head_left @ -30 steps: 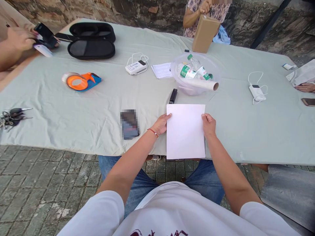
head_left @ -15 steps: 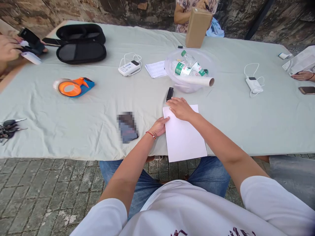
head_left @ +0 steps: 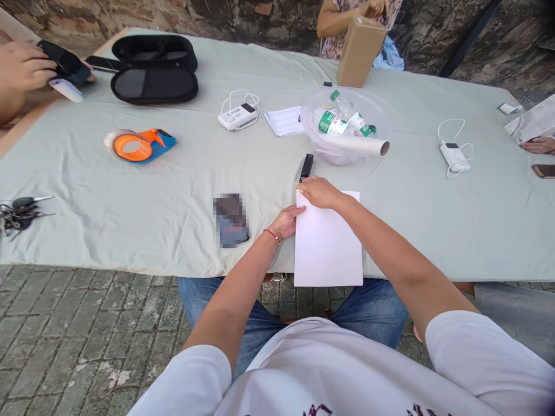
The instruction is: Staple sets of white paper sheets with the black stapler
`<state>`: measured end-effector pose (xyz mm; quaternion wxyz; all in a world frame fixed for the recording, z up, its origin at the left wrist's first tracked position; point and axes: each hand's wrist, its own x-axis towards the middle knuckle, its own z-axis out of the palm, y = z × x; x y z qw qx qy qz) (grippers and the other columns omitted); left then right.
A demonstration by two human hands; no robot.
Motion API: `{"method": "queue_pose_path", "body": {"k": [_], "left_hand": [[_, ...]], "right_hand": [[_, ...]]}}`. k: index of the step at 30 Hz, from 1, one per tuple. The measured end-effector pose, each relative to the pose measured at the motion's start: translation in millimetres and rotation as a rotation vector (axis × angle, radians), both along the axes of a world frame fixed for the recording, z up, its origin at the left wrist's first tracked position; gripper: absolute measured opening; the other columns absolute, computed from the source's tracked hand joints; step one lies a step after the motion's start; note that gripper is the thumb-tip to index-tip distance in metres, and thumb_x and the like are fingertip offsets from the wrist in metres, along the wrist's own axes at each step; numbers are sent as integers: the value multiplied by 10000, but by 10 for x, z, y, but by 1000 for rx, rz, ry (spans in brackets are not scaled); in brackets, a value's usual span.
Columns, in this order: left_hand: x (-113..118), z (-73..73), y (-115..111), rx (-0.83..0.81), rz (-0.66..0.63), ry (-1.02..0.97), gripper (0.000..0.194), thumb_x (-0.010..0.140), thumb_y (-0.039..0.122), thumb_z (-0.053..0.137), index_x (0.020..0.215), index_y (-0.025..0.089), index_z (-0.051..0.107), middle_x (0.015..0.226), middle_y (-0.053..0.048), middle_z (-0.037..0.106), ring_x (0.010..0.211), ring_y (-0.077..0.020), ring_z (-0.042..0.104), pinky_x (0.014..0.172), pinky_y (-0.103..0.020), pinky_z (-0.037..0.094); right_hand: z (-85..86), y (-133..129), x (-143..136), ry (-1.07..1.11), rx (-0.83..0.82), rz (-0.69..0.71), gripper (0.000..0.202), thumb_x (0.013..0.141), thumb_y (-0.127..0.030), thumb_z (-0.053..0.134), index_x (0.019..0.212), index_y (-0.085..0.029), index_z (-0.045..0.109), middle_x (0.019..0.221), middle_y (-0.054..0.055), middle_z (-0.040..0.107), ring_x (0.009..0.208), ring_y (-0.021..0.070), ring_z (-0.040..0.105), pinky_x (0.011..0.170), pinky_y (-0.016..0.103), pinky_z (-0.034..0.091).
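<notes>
White paper point(head_left: 328, 248) overhanging table point(head_left: 433, 231) near edge, left hand point(head_left: 287, 222) pinching its left side, right hand point(head_left: 319, 192) over far-left corner, grip indeterminable.

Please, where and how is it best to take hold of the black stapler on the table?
Probably grip the black stapler across its middle from above, thumb and fingers on opposite long sides. It is slim and runs lengthways up the picture; the right hand, at the top of the white paper, crowds its near end.

Stapler point(head_left: 306, 166) behind paper point(head_left: 328, 248), bowl point(head_left: 336, 156) (bottles point(head_left: 332, 123) inside) farther back
</notes>
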<state>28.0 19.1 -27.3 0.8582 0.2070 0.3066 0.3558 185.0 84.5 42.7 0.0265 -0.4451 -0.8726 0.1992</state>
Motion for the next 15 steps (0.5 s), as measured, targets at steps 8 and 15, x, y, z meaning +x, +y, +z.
{"method": "queue_pose_path", "body": {"k": [8,15], "left_hand": [[-2,-41,1,-20,0,-14,298,770,197,722,1038,75,676,991,-166,743,1009,-294,700,974,-448,506],[-5,3,-16,-8,3,-10,297,753,211,737,1009,75,676,962,-167,742,1010,-305,699,970,-455,511]], "right_hand": [[15,-3,14,-25,-71,32,306,991,-275,358,1011,-207,656,1034,96,689,1011,281,569,870,370,381],[63,64,24,172,-148,-118,332,964,-367,410,799,-199,644,780,21,630,764,190,541,730,301,365]]}}
